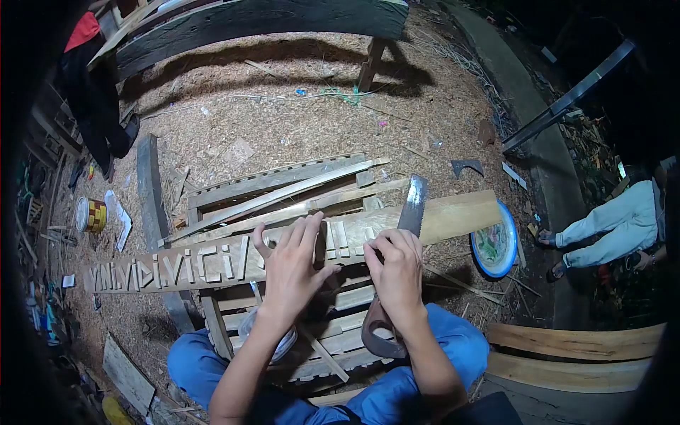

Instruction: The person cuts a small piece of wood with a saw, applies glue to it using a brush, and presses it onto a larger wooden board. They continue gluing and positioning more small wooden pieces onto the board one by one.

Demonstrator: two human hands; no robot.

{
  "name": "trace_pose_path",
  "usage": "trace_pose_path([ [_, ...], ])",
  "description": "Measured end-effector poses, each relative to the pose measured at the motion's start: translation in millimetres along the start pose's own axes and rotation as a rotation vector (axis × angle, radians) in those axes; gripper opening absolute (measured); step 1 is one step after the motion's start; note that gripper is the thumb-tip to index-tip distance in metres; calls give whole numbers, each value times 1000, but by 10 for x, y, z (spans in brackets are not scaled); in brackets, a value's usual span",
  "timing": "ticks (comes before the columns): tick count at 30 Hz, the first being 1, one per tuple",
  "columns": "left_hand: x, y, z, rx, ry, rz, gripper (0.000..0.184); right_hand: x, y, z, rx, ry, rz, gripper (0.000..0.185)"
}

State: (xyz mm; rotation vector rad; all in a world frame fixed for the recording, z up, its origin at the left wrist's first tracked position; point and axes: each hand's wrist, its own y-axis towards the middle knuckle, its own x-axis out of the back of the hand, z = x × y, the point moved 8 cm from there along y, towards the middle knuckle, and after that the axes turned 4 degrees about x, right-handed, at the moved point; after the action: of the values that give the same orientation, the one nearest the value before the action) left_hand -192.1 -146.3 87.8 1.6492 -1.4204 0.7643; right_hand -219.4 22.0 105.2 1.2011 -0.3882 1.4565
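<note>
A long wooden board [453, 216] lies across in front of me, with letters of thin wood strips [145, 273] along its left half. My left hand [292, 255] rests on the board with its fingers spread, beside two short upright strips [338, 239]. Curled into a pinch, my right hand [397, 265] is over the board near a small wood strip [370, 234]; what its fingertips hold is hidden. A handsaw [413, 205] lies across the board, its handle below my right hand. Beneath my left wrist is a clear container [283, 346], partly covered.
A slatted wooden pallet [212, 195] with loose strips is under the board. A blue-rimmed basin [496, 241] stands at the right end. One person's legs [609, 219] show at right, another's [95, 106] at upper left. Planks [574, 343] lie lower right; a bucket [91, 214] stands left.
</note>
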Motion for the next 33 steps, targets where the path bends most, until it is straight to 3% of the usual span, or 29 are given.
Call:
trace_pose_path([
  [10,16,-12,0,-9,-16,-26,97,64,-22,-76,58,115,29,14],
  [21,15,-15,5,-8,-16,-29,97,-38,-28,-122,47,8,20,27],
  [33,-8,-23,2,-7,-21,-29,95,-69,-40,-80,34,-53,27,27],
])
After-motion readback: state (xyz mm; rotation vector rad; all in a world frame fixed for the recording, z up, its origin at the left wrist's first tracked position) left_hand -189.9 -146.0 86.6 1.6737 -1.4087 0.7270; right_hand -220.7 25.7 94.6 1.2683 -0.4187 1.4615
